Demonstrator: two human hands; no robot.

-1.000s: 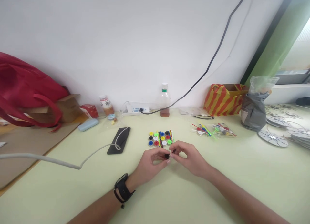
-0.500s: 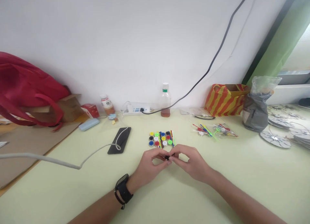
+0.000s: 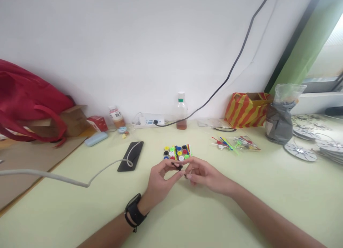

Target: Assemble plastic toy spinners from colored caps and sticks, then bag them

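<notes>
Pale green tabletop (image 3: 241, 191) stretches under a person's two bare hands, which meet just above it near the middle of the view. Left hand (image 3: 160, 180), a black watch (image 3: 134, 212) on its wrist, pinches a small black piece (image 3: 177, 165) between thumb and forefinger; right hand (image 3: 203, 174) closes its fingertips on the same spot from the other side, so the two hands touch at the piece, whose exact shape is too small to tell. Just beyond the fingers lies a cluster of coloured round pieces and thin sticks (image 3: 177, 152), yellow, green, blue, red, white and black, set in rows on the table. To its left a dark phone (image 3: 131, 155) lies flat with a grey cable (image 3: 66, 178) running off toward the left edge. Farther right, a clear bag of coloured pieces (image 3: 235, 142) rests on the table, well apart from the hands. Along the white wall stand a clear bottle with a green cap (image 3: 182, 110), a white power strip (image 3: 148, 120), a small labelled bottle (image 3: 117, 116), a red bag (image 3: 29, 101) and an orange striped bag (image 3: 246, 108).
</notes>
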